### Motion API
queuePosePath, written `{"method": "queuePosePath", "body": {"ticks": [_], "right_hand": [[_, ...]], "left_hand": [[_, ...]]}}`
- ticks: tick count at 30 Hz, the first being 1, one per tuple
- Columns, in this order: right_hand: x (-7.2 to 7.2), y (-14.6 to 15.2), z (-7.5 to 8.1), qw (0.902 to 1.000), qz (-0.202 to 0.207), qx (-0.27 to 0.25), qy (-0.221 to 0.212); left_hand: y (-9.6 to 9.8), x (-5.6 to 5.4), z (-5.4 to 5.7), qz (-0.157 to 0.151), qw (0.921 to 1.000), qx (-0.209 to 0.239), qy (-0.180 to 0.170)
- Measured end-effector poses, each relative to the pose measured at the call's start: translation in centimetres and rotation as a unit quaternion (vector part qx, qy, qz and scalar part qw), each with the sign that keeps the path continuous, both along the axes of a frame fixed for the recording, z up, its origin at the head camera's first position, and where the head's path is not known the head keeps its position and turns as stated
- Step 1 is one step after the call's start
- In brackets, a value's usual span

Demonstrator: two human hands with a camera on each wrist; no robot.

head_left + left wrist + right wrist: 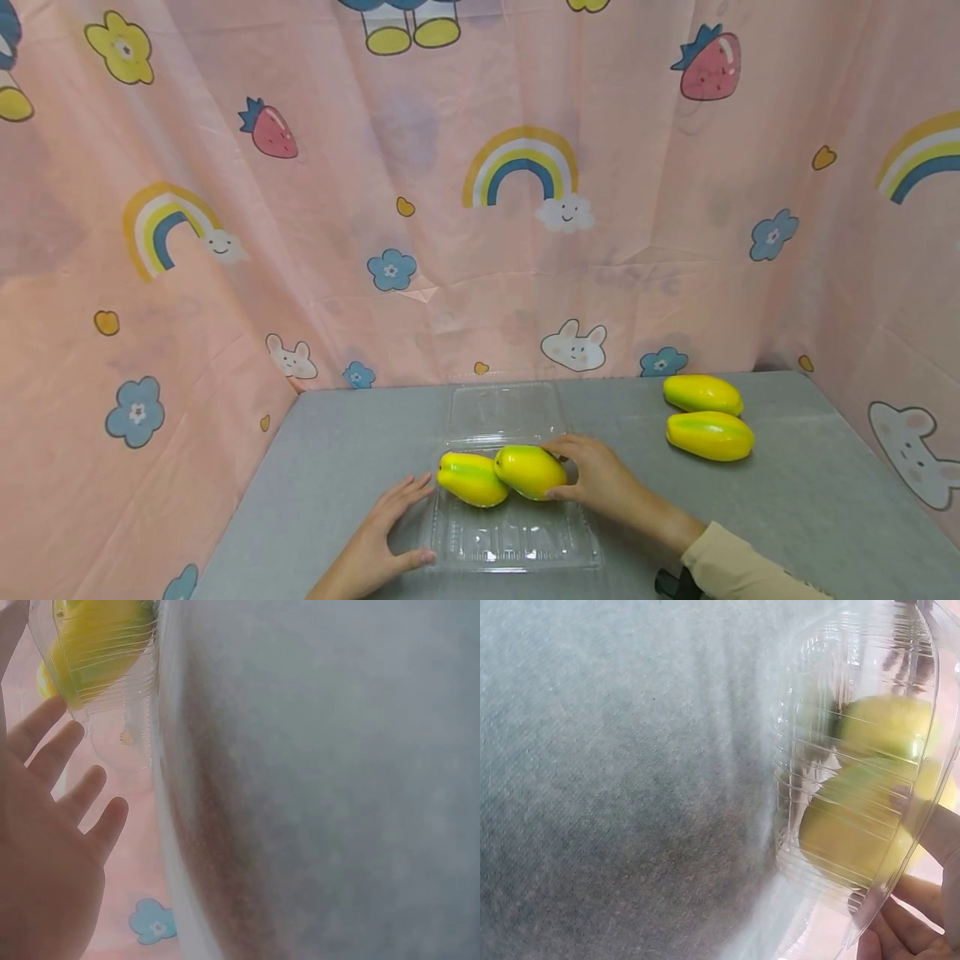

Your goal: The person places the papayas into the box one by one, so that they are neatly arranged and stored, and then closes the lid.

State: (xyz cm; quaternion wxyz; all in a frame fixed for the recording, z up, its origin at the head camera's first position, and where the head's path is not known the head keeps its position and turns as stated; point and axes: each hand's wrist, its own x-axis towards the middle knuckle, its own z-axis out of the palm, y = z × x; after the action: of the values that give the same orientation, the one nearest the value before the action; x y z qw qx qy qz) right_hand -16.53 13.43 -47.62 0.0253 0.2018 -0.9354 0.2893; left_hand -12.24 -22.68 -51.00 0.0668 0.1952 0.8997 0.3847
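Note:
A clear plastic clamshell box (pixel 517 543) lies on the table with its lid (pixel 506 412) folded back. Inside are two yellow papaya-like fruits with green streaks. The left fruit (pixel 471 481) lies against the box's left side. My right hand (pixel 603 482) holds the right fruit (pixel 528 472) by its right end, between thumb and fingers; this fruit touches the other one. Through the box wall in the right wrist view, the held fruit (pixel 847 825) shows beside the fingers. My left hand (pixel 384 533), fingers spread, is at the box's left edge, holding nothing.
Two more yellow fruits, a rear one (pixel 702 394) and a front one (pixel 709 436), lie side by side at the table's back right. A pink patterned curtain (pixel 465 317) hangs behind and beside the grey table (pixel 315 467). A black object (pixel 677 583) shows at the right sleeve.

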Motion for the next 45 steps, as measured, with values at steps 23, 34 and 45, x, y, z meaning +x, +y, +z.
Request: {"method": "queuePosePath", "body": {"ticks": [23, 34, 45], "right_hand": [[-0.2, 0.15, -0.26, 0.9998, 0.013, 0.0, 0.015], [-0.25, 0.06, 0.1, 1.0, 0.001, 0.0, -0.005], [-0.12, 0.26, 0.63, 0.9995, -0.019, -0.002, -0.023]], "left_hand": [[0.08, -0.17, -0.17, 0.002, 1.0, -0.005, -0.006], [0.08, -0.12, -0.12, -0.004, 1.0, -0.001, -0.003], [0.11, 0.08, 0.07, -0.006, 1.0, -0.001, 0.002]]}}
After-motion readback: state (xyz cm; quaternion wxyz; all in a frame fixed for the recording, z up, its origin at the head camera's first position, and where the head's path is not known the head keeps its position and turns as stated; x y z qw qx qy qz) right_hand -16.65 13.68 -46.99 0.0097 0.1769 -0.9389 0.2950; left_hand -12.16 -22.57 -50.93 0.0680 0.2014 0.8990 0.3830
